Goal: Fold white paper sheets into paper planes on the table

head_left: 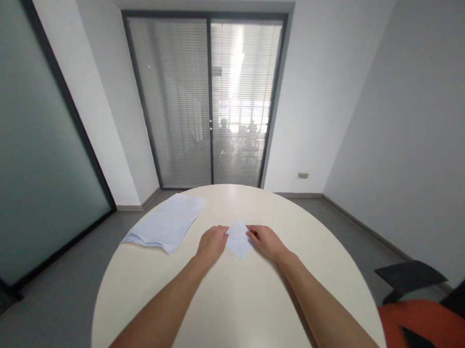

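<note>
The room has white walls [324, 75] and a grey floor [63, 292]. At the back, a dark frame [211, 87] holds two glass panels [170, 104] with horizontal blinds [242, 95]; through the right one comes bright light. A frosted glass panel [35, 137] stands at the left. In front is a round cream table [243, 313], and at its right side, an office chair [411, 278] with an orange seat [438, 316].

On my feed, the fingers of the left hand [213, 243] and right hand [267, 240] partly hide the folded paper [240, 243]'s sides; their tips are too small for me to tell pinching from pressing. My bottom edge crops both forearms and the counter [240, 319]. The orange chair [430, 317] runs out of frame; shapes [236, 135] behind the blinds [170, 104] blur.
</note>
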Demonstrator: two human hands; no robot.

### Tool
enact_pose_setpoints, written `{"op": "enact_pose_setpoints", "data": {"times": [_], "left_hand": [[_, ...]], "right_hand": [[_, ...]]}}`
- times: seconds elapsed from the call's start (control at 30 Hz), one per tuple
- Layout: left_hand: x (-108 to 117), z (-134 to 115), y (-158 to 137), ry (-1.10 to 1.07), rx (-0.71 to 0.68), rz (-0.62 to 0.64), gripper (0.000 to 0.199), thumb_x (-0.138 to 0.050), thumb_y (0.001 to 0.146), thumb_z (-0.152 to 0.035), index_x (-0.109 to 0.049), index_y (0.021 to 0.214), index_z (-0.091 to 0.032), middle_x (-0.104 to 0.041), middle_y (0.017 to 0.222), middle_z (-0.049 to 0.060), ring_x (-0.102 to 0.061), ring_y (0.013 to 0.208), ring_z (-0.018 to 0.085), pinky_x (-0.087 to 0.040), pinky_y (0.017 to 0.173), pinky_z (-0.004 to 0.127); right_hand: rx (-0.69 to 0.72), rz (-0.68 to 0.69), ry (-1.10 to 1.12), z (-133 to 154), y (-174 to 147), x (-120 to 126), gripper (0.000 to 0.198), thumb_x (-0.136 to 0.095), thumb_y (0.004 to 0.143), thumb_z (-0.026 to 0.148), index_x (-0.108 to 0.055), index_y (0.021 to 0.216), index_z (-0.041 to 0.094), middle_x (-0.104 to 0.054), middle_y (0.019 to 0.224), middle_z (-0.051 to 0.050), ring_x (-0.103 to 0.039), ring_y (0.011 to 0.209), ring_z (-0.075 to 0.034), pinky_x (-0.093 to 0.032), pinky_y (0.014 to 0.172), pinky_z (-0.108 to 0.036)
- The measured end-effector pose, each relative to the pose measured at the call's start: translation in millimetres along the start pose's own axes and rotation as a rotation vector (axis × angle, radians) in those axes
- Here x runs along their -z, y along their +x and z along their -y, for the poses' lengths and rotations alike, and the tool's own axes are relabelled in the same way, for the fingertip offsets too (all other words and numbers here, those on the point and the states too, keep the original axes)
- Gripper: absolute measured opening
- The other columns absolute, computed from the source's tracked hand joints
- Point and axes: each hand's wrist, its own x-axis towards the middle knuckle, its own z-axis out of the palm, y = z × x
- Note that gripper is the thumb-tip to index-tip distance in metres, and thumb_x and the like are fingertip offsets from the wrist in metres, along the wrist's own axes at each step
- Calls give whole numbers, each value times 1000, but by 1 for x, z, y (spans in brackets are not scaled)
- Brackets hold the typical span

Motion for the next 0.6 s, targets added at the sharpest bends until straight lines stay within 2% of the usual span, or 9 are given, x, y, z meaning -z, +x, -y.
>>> {"op": "enact_pose_setpoints", "data": {"times": [0.1, 0.2, 0.27, 0.47, 0.6], "left_hand": [[0, 1, -1, 21, 8, 11, 32, -46, 97, -20, -64, 123, -22, -69, 110, 7, -61, 104, 20, -44, 93, 30], [1, 1, -1, 10, 21, 6, 42, -46, 96, -17, -55, 136, -21, -66, 119, 7, -58, 111, 20, -42, 99, 30], [1, 2, -1, -10, 14, 7, 45, -45, 95, -15, -53, 139, -24, -64, 123, 6, -57, 113, 19, -41, 101, 29], [1, 3, -2, -5, -60, 30, 34, -46, 96, -15, -70, 118, -25, -63, 123, 6, -57, 110, 22, -45, 96, 33], [1, 3, -3, 5, -74, 43, 33, -45, 97, -15, -72, 114, -24, -63, 122, 7, -56, 110, 22, -45, 96, 34]], "right_hand": [[27, -1, -49, 0, 2, -1, 35, -40, 99, 29, -68, 117, 21, -73, 97, -8, -65, 87, -20, -41, 75, -26], [0, -4, -110, 1, 4, -4, 36, -39, 100, 29, -68, 119, 18, -71, 95, -10, -64, 89, -21, -42, 78, -26], [-17, -3, -126, 2, 4, -4, 37, -39, 100, 29, -66, 121, 16, -70, 95, -10, -64, 90, -20, -42, 79, -26], [-6, -30, -87, 6, 3, -6, 41, -42, 99, 27, -57, 136, 17, -65, 114, -12, -64, 97, -20, -45, 86, -27], [6, -34, -83, 4, 2, -10, 36, -43, 99, 27, -66, 127, 24, -62, 122, -10, -61, 107, -20, -46, 93, -29]]}}
